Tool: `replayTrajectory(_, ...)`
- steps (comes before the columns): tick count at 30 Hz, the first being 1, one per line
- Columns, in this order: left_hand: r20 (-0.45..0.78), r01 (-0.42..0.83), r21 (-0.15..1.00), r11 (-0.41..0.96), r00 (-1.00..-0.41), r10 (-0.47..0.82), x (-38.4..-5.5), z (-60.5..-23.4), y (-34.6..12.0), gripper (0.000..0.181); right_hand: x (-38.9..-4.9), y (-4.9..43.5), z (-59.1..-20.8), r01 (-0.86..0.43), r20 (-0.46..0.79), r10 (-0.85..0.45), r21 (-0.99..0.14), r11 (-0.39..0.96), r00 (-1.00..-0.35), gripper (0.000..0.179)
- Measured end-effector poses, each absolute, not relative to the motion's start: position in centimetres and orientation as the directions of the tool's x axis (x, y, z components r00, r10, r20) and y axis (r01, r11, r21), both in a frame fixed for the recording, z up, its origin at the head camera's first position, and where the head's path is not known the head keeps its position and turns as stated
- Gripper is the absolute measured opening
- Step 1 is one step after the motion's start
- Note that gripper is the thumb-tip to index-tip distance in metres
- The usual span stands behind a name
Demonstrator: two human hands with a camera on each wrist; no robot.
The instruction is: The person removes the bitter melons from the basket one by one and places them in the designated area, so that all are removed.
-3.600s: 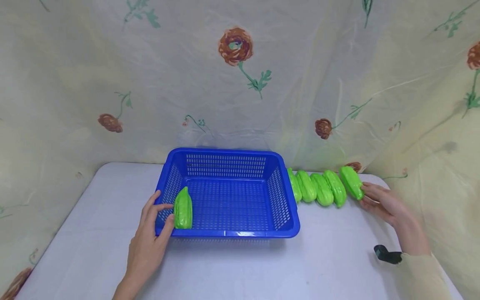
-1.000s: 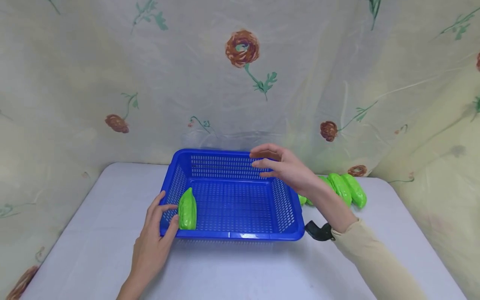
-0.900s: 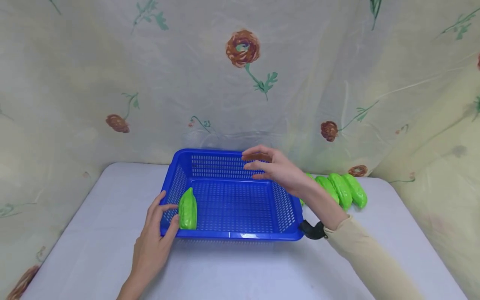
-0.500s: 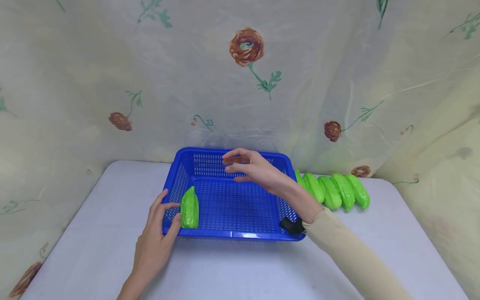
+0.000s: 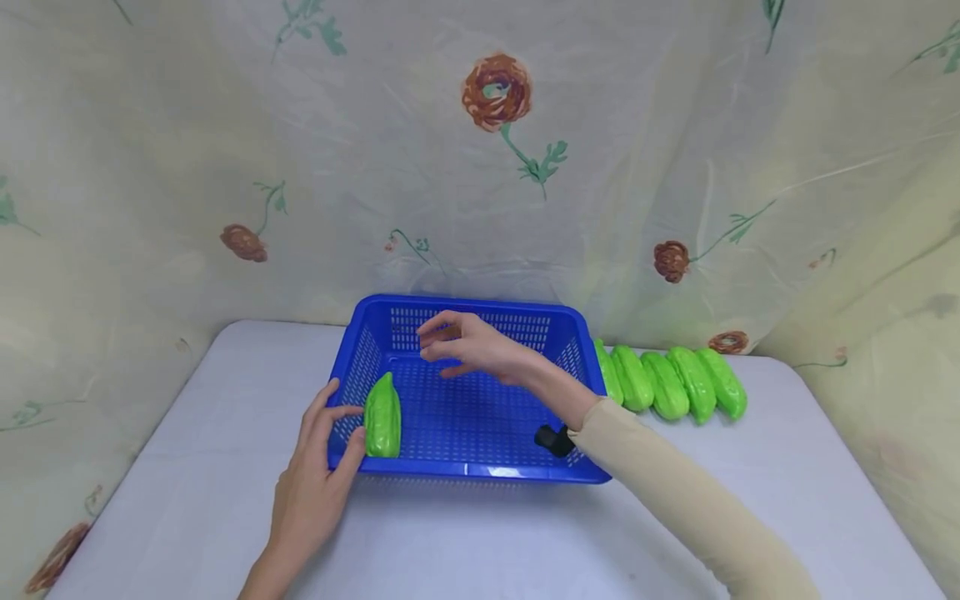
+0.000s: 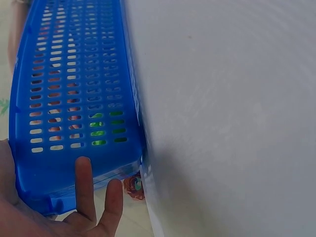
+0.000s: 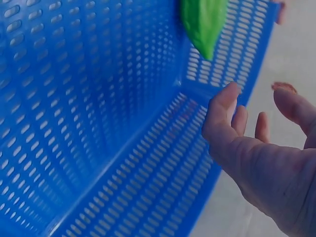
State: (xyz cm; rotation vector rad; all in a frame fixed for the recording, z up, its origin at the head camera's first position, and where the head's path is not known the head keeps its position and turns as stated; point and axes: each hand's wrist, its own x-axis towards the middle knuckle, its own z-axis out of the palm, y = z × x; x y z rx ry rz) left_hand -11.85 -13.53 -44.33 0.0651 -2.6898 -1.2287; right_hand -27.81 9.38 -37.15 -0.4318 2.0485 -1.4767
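Note:
A blue plastic basket [image 5: 468, 469] with slotted walls stands on the table. Inside, along its left wall, lies one glossy green, ridged, long vegetable [image 5: 383, 421], perhaps a model. My left hand [image 5: 313, 467] grips the basket's near left corner, its index fingertip close to the vegetable; in the left wrist view its fingers [image 6: 84, 185] press the outside wall. My right hand [image 5: 480, 346] hangs over the basket, fingers loosely bent and holding nothing. The right wrist view has this hand [image 7: 266, 158] a little apart from the vegetable's pointed tip [image 7: 205, 42].
Several similar green vegetables [image 5: 663, 385] lie side by side in a row against the basket's right side. A white cloth covers the table [image 5: 465, 542]. Behind it rises a flowered curtain [image 5: 360, 150]. A dark wrist device [image 5: 553, 440] juts from the right sleeve.
My right hand has left the rightmost vegetable, which now lies against the row, and has travelled left over the basket. The left hand keeps its hold on the corner.

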Motion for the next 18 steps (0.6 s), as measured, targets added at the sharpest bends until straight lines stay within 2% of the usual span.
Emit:
replayTrajectory(6,0.156,0.045,0.747,0.663,-0.982,-0.109,-11.9,-44.3,-13.5,0.032,-27.0,7.1,-38.3,0.036,-0.301,-0.607,-0.912,0.409,-0.735,0.042)
replayTrajectory(13,0.138,0.033,0.757,0.652,-0.984,-0.11,-11.8,-44.3,-13.4,0.033,-26.4,5.1,-39.7,0.023,-0.386,-0.591,-0.85,0.527,-0.709,0.062)
replayTrajectory(18,0.127,0.022,0.75,0.661,-0.985,-0.112,-11.8,-44.1,-13.5,0.033,-26.4,4.5,-40.0,0.027,-0.414,-0.598,-0.837,0.547,-0.686,0.075)
